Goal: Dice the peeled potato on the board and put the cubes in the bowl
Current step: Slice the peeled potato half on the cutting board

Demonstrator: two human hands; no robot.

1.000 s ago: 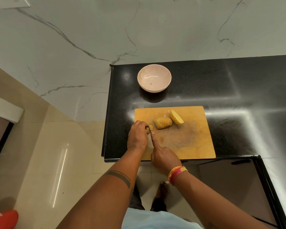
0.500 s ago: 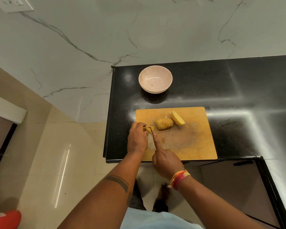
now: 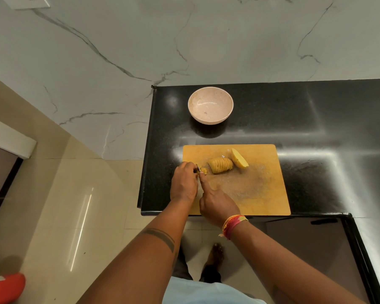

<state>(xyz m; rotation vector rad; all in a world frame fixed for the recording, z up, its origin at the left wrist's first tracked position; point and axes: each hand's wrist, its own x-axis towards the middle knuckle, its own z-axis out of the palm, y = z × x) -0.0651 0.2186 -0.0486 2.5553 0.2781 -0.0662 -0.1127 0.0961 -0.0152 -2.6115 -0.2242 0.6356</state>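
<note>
Black counter (image 3: 294,119) carries our wooden board (image 3: 261,189) and, behind it, the bowl (image 3: 210,105). Sliced potato (image 3: 220,165) and an uncut half (image 3: 239,158) lie mid-board. Our left hand (image 3: 184,183) pinches small potato pieces (image 3: 204,170); our right hand (image 3: 217,204) grips the knife (image 3: 199,168), forefinger extended.

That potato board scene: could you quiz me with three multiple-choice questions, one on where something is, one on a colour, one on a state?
1. Where does the bowl stand?
A. On the black counter beyond the cutting board
B. On the board
C. On the floor

2. What colour is the board?
A. White
B. Yellowish wood
C. Green

3. What is in the bowl?
A. Potato cubes
B. Water
C. No potato yet

Answers:
1 A, it sits on the counter, apart from the board's far edge.
2 B, the wood tone shows all round the sliced potato.
3 C, only its pale inside shows.
</note>
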